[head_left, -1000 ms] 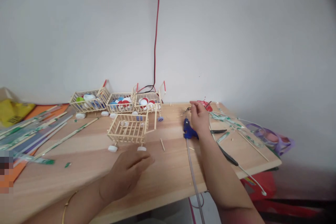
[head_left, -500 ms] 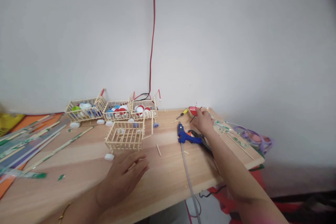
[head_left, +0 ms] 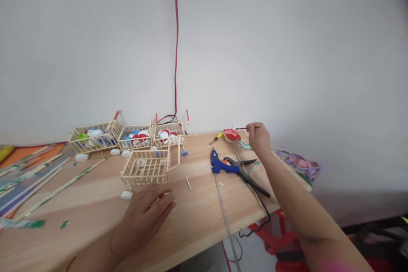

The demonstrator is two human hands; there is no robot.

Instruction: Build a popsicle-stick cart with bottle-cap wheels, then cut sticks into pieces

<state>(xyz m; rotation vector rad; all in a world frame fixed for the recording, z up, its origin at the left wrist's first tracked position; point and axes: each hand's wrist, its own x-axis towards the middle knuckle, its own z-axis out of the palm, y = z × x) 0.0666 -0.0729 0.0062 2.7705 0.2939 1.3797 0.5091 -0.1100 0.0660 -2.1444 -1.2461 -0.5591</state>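
Gripping a thin dark stick (head_left: 242, 128), the right hand (head_left: 259, 139) had shifted to the red bowl's (head_left: 233, 140) three o'clock, clearing access, while the slack left hand (head_left: 143, 212) lay unladen at the wooden cart's (head_left: 145, 175) six o'clock.

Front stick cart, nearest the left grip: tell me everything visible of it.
The front cart is a small open-topped basket of pale, wood-looking sticks, with slatted sides and bottom. A plain stick handle rises at its right end. One white disc-shaped wheel shows at the near left corner; the near right one is hidden. Whitish shapes show through the slats. The cart stands upright on the table. The left grip overlaps its lower near edge in view; I can't tell if they touch.
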